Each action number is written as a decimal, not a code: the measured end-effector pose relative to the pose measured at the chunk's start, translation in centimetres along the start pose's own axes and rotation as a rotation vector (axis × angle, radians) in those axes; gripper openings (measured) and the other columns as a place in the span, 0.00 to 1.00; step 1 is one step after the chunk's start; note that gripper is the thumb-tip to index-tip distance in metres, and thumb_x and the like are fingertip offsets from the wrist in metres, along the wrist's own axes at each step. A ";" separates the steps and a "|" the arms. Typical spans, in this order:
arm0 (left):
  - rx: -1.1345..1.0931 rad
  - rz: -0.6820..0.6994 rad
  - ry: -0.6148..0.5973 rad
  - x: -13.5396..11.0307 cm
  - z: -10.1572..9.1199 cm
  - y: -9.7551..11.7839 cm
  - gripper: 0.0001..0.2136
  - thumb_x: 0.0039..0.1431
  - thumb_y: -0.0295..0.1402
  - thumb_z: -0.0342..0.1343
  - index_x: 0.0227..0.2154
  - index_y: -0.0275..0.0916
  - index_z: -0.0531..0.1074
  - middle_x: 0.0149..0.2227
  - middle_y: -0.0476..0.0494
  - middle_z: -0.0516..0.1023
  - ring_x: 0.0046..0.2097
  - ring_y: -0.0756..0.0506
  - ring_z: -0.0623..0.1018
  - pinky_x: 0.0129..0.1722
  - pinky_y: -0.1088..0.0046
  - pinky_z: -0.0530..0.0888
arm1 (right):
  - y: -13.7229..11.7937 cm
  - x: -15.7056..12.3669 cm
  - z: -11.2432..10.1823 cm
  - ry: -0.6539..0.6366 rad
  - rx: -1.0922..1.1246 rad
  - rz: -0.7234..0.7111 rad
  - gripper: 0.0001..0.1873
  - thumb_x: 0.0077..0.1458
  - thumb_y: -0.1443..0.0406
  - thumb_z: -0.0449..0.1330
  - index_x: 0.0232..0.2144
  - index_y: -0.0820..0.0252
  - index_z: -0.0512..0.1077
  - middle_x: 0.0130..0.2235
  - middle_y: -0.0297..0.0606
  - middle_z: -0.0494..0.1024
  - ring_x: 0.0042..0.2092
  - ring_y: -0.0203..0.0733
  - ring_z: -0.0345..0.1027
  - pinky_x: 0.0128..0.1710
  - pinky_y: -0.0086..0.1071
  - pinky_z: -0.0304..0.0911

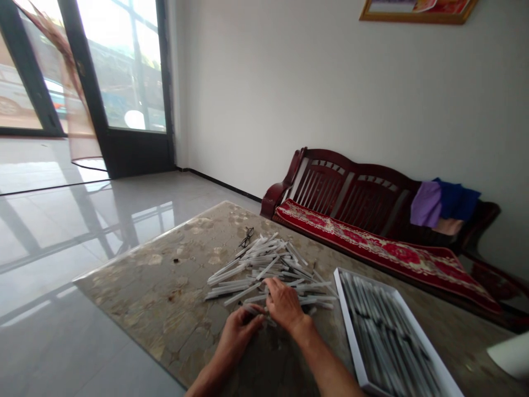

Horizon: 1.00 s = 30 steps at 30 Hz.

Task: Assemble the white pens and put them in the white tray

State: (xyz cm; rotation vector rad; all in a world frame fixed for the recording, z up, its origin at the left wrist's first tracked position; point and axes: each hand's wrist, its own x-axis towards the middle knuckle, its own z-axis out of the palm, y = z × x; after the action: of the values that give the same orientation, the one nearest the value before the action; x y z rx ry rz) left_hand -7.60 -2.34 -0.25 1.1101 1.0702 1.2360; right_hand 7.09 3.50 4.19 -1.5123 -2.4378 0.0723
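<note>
A loose pile of thin, whitish translucent sticks (268,262) lies across the table, pointing many ways. At its near edge are both my hands, close together. My left hand (243,326) is closed, with thumb and fingers pinched; a pale thin piece shows by its fingertips, too blurred to name. My right hand (284,303) bends over the front of the pile, its fingers curled down and closed. What lies under its fingertips is hidden. To the right, a white shallow box (349,339) holds several long grey sticks with dark middles (384,331), lying side by side.
The stone-patterned table (182,309) has a small dark bit (176,261) on its left part. Black-framed glasses (247,237) lie behind the pile. A white roll-like object (510,353) is at the right edge. Beyond stands a dark red wooden bench (359,182).
</note>
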 end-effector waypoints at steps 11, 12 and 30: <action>-0.373 -0.219 0.260 1.1 1.2 1.1 0.20 0.33 0.42 0.72 0.28 0.35 0.78 0.22 0.50 0.78 0.27 0.49 0.76 0.25 0.78 0.71 | 1.4 1.8 -3.8 0.485 0.842 0.341 0.11 0.49 0.60 0.59 0.34 0.59 0.74 0.31 0.35 0.79 0.28 0.38 0.69 0.26 0.28 0.64; -0.437 -0.253 0.291 1.1 1.2 1.3 0.20 0.32 0.41 0.73 0.28 0.34 0.78 0.23 0.49 0.78 0.27 0.49 0.77 0.26 0.78 0.72 | 1.7 1.2 -3.9 0.520 0.964 0.376 0.14 0.48 0.58 0.60 0.35 0.60 0.74 0.31 0.35 0.79 0.26 0.37 0.68 0.23 0.27 0.62; -0.630 -0.287 0.269 -0.7 4.1 4.7 0.07 0.47 0.23 0.68 0.30 0.32 0.77 0.25 0.47 0.79 0.26 0.51 0.79 0.24 0.82 0.76 | -0.2 -8.2 -1.6 0.562 1.160 0.504 0.17 0.46 0.53 0.66 0.32 0.61 0.76 0.29 0.38 0.80 0.29 0.42 0.73 0.29 0.30 0.69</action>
State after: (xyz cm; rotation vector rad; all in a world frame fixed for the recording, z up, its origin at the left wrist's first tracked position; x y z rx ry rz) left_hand -4.24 -3.11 5.03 0.3056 0.8978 1.3747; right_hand 10.69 -3.99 4.09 -1.2344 -1.1110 0.8487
